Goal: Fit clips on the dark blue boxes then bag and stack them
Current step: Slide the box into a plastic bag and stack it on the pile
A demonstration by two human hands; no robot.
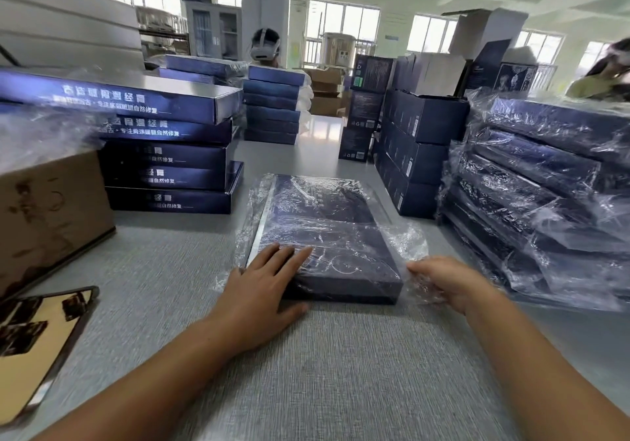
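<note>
A dark blue box (pixel 327 236) lies flat mid-table (pixel 324 372), mostly inside a clear bag (pixel 405 243). The left hand (pixel 262 290) lies on its near left corner, fingers straight and slightly spread. The right hand (pixel 450 284) pinches the bag's loose edge. The left stack (pixel 163 147) holds five unbagged boxes printed with white Chinese text, partly readable as "自然修复". The bagged stack (pixel 545 202) on the right holds perhaps six.

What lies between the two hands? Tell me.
In the head view, the near end of the bagged dark blue box lies between the left hand and the right hand, on the grey table.
</note>
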